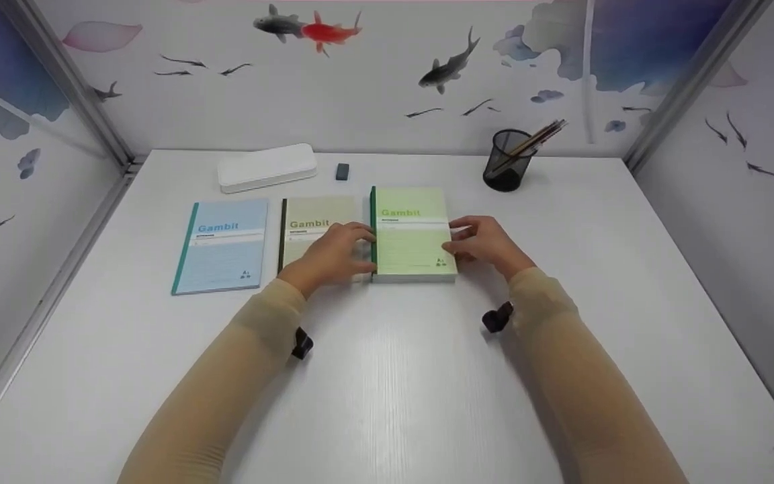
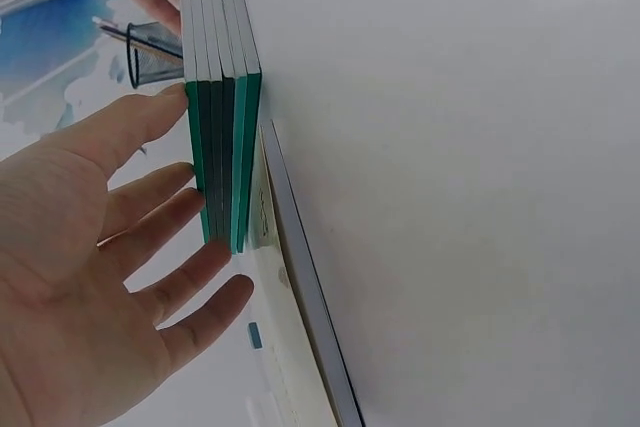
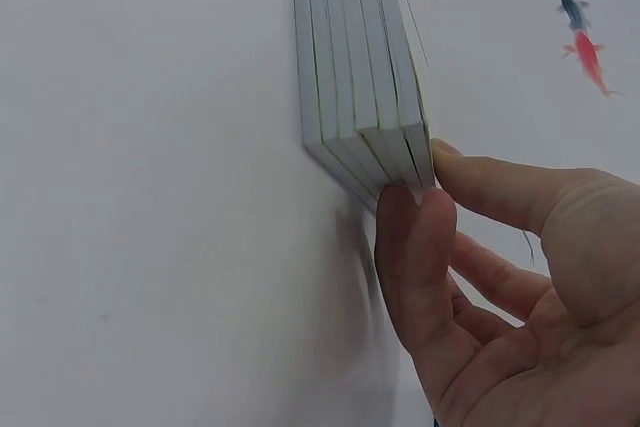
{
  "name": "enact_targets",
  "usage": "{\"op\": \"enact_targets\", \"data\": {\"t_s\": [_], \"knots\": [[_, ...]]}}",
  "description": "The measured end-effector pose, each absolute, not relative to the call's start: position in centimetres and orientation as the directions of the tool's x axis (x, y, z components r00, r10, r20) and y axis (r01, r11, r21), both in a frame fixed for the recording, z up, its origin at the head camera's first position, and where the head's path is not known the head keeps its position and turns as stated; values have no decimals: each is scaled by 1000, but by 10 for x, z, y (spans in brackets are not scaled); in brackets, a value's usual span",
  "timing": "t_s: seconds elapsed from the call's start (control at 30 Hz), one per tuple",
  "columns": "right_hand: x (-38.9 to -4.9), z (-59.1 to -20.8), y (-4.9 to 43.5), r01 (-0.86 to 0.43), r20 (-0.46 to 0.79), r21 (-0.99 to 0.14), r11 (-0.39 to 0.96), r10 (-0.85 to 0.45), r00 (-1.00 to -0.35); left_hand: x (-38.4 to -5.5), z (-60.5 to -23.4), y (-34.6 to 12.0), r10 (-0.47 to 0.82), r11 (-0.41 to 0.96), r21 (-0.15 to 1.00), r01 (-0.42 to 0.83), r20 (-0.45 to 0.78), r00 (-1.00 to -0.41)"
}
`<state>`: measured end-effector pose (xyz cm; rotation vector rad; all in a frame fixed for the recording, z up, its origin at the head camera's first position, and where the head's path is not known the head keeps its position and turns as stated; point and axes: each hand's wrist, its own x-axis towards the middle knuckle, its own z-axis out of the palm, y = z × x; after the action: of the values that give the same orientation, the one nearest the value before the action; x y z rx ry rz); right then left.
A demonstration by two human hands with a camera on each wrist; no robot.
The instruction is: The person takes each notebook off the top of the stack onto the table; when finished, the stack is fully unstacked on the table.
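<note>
A stack of several notebooks, topped by a light green notebook (image 1: 414,242) marked "Gambit", lies on the white table between both hands. At the stack's spine side, my left hand (image 1: 338,257) has its fingers spread and fairly straight. In the left wrist view, its thumb and some fingertips are against the green and dark spines (image 2: 215,137). On the opposite side, my right hand (image 1: 484,243) pinches the upper page edges (image 3: 405,147), thumb on the top cover's edge and fingertips against the side. A beige notebook (image 1: 320,208) lies under and beside the left hand, partly hidden.
Left of the beige notebook lies a blue notebook (image 1: 222,252). Behind are a white case (image 1: 267,168) and a small dark block (image 1: 342,172). A black mesh cup (image 1: 504,165) with pencils stands at the back right. Printed walls border the table (image 1: 387,376).
</note>
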<state>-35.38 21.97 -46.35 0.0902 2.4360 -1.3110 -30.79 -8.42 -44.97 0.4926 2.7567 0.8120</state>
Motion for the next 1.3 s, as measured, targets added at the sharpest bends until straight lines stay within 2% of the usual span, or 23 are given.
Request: {"op": "enact_targets", "data": {"t_s": [0.13,0.23,0.43,0.63,0.8,1.03,1.3], "knots": [[-354,-463,220,261,-371,-797,545,-100,-923,-309,-450,-86,373,764,606,222,-135,-918],[-354,-463,220,260,-366,-808,529,-104,-925,-310,-451,-86,364,770,598,221,-128,-923],[-351,-467,221,257,-349,-840,477,-112,-931,-311,-451,-84,345,802,551,230,-113,-932],[-346,-467,222,268,-344,-862,430,-110,-932,-313,-450,-83,369,841,455,293,-87,-925],[-342,-468,229,275,-339,-872,405,-94,-936,-315,-449,-83,389,841,440,314,-88,-917],[-331,-468,241,310,-356,-905,291,-121,-926,-313,-449,-87,394,842,441,309,-113,-912],[-322,-464,264,303,-319,-945,125,-139,-938,-315,-447,-86,407,835,448,319,-115,-906]]}}
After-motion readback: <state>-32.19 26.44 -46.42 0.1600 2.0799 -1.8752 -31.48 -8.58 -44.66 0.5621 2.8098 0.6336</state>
